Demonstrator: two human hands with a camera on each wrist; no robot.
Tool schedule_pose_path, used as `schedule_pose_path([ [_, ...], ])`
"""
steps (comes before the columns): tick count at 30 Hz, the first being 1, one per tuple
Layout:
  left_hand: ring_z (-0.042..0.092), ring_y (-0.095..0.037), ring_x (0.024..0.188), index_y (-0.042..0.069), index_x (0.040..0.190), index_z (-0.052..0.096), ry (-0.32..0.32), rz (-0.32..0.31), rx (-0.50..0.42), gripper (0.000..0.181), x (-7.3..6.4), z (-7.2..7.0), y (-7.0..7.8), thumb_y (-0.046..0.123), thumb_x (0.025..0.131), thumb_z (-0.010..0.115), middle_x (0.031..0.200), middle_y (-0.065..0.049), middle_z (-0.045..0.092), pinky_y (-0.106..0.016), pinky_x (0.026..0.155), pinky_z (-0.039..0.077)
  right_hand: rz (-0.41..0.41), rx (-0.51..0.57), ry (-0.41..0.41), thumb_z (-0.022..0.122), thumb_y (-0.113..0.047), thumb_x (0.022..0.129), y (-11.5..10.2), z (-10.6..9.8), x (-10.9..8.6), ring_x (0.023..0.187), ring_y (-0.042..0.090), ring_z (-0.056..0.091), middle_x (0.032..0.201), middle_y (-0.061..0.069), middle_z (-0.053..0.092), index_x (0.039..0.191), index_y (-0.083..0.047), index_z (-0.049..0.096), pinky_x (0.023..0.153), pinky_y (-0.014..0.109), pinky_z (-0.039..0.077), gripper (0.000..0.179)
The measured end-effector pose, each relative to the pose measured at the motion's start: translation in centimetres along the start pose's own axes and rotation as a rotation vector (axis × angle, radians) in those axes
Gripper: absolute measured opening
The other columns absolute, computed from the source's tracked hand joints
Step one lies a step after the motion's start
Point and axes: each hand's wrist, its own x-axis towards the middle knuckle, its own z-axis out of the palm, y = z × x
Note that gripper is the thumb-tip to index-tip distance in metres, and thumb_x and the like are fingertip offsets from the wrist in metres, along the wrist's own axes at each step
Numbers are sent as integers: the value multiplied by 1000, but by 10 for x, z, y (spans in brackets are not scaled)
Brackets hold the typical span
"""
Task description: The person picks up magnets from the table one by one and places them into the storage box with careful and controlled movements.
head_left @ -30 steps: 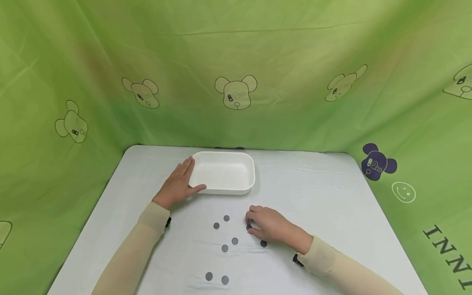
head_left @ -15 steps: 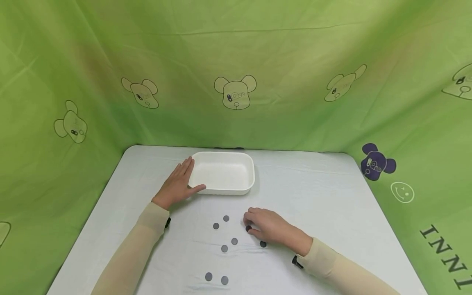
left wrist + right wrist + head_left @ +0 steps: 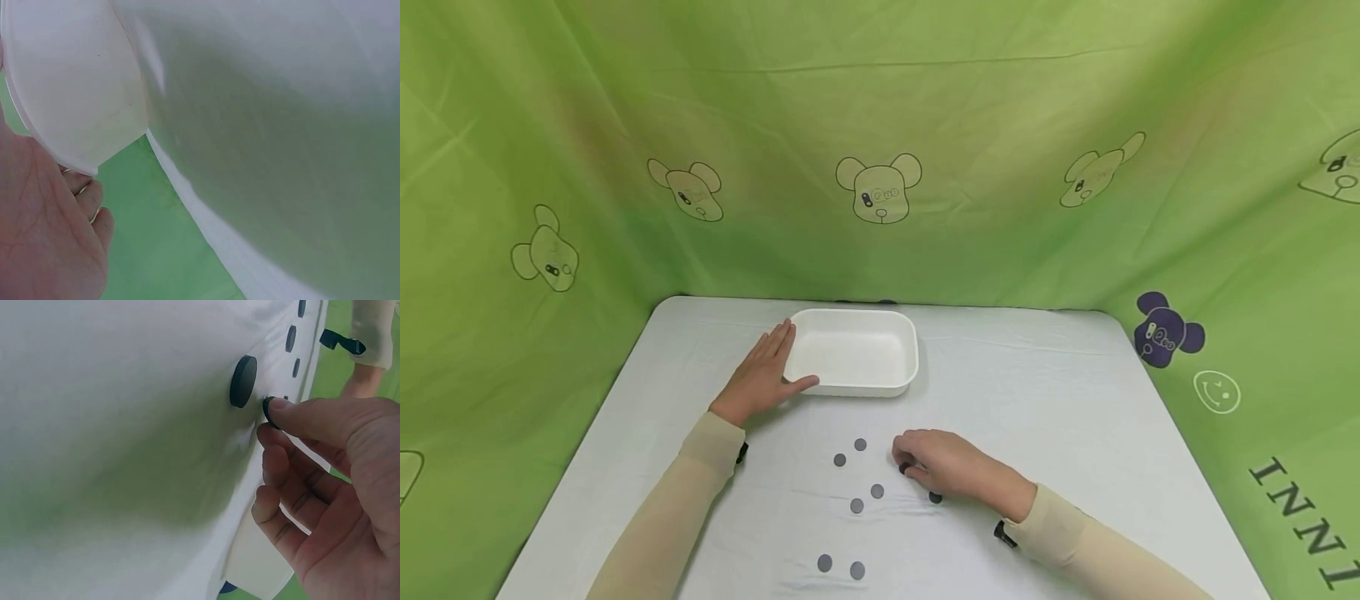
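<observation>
My left hand (image 3: pixel 756 379) lies along the left end of a white rectangular tray (image 3: pixel 853 387), its fingers straight and the thumb over the near rim. In the left wrist view the palm (image 3: pixel 47 225) faces the tray wall (image 3: pixel 81 81), with fingertips at the rim. My right hand (image 3: pixel 951 462) pinches a small dark round disc (image 3: pixel 269 412) between thumb and index finger, close over the table. The other fingers curl loosely. Another dark disc (image 3: pixel 936 497) lies just beneath the right hand; it stands out larger in the right wrist view.
Several grey discs lie on the white-covered table: a pair (image 3: pixel 850 452) nearer the tray, another disc (image 3: pixel 857 506) in the middle, and one (image 3: pixel 825 563) toward the front. A green patterned curtain (image 3: pixel 880 258) surrounds the table's back and sides.
My right hand has shifted slightly to the left and toward the person, keeping the disc between thumb and finger. The left hand and the tray have stayed in place.
</observation>
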Motion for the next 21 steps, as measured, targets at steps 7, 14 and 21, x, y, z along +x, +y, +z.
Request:
schedule_pose_path([
  [7, 6, -30, 167, -1, 171, 6, 0, 5, -6, 112, 0, -1, 0, 70, 101, 58, 180, -15, 2, -41, 136, 3, -6, 37, -15, 79, -10, 98, 1, -2, -1, 81, 2, 54, 92, -12, 63, 100, -20, 65, 75, 27, 56, 16],
  [14, 6, -31, 167, -1, 171, 7, 4, 5, -13, 113, 1, 1, 0, 73, 101, 55, 180, -16, 3, -43, 136, 5, -18, 70, 9, 77, -10, 99, 2, -3, 1, 83, 3, 58, 94, -12, 66, 102, -20, 69, 77, 28, 57, 13],
  [21, 4, -29, 167, -1, 171, 6, 2, 0, -12, 112, 0, 0, 0, 70, 101, 59, 181, -14, 1, -41, 136, 3, -40, 118, 84, 75, -11, 101, 7, -7, 5, 83, 2, 58, 97, -13, 66, 104, -22, 69, 77, 26, 56, 13],
])
